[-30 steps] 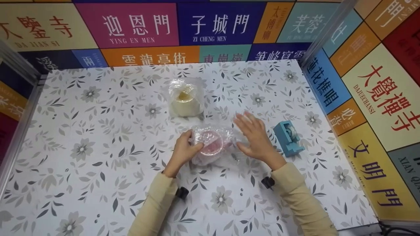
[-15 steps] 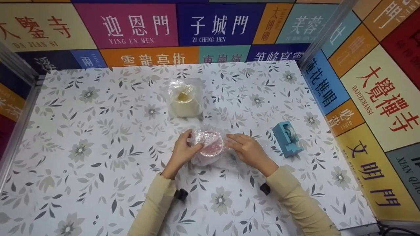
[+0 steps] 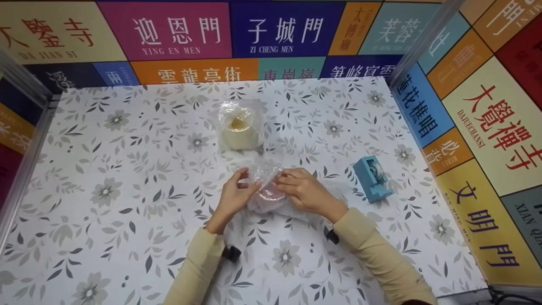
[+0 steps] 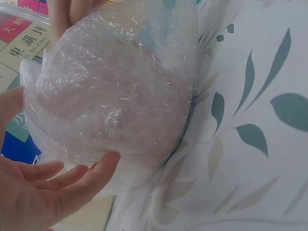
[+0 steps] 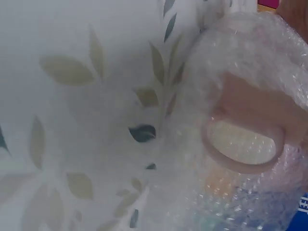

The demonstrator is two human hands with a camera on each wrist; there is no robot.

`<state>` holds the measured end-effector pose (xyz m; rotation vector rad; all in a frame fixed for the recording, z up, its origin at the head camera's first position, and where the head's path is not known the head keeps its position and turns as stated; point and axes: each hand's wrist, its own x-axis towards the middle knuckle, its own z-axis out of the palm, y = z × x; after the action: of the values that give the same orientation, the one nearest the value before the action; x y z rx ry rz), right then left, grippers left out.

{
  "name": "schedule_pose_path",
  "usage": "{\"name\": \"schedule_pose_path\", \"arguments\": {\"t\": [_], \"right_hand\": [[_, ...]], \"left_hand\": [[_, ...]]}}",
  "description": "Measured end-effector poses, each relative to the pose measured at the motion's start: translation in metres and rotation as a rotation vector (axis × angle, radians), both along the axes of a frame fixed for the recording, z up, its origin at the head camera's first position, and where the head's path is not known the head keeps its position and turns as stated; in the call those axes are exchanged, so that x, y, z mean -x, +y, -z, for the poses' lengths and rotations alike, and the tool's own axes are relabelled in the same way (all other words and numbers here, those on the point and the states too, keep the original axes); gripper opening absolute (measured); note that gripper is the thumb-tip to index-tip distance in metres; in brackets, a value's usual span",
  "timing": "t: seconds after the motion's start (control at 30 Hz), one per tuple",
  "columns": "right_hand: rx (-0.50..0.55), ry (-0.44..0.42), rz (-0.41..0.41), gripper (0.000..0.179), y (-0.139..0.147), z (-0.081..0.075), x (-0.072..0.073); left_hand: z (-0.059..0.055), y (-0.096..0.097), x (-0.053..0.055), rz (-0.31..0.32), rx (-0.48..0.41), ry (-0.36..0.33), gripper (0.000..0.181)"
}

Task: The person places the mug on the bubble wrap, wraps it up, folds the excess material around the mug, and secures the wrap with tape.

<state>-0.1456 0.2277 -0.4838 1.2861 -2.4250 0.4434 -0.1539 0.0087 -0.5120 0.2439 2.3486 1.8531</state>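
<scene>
A pink mug stands on the table, wrapped in clear bubble wrap. Its handle shows through the film in the right wrist view. My left hand holds the mug's left side, thumb near the rim and fingers low against the wrap. Over the mug's top right, my right hand pinches the bubble wrap and partly covers the opening. A loose length of wrap trails on the table to the right, below that hand.
Behind the mug stands a cream-coloured cup-like piece, also in bubble wrap. A blue tape dispenser sits to the right. Printed panels border the flower-patterned table at the back and sides.
My right hand has come from raised and spread at the right, down and leftward to the mug's top, bringing wrap over the rim. The left hand has stayed nearly in place.
</scene>
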Motion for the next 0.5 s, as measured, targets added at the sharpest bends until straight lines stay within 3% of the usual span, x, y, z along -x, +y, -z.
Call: {"name": "schedule_pose_path", "arguments": {"t": [0.17, 0.23, 0.3, 0.4, 0.5], "right_hand": [[-0.242, 0.004, -0.036, 0.033, -0.005, -0.01, 0.01], [-0.277, -0.022, -0.033, 0.033, -0.006, -0.011, 0.014], [-0.241, -0.102, -0.009, 0.033, -0.005, -0.011, 0.016], [-0.073, -0.258, 0.029, 0.024, -0.005, -0.01, 0.02], [0.079, -0.33, 0.123, 0.006, -0.012, -0.01, 0.023]], "left_hand": [[0.0, 0.002, -0.003, -0.023, -0.003, -0.007, 0.055], [0.0, 0.004, -0.004, -0.038, 0.0, -0.013, 0.056], [0.001, 0.006, -0.005, -0.056, 0.005, -0.016, 0.057], [0.002, 0.009, -0.005, -0.077, 0.005, -0.014, 0.057], [0.005, 0.008, -0.007, -0.086, -0.03, -0.004, 0.054]]}}
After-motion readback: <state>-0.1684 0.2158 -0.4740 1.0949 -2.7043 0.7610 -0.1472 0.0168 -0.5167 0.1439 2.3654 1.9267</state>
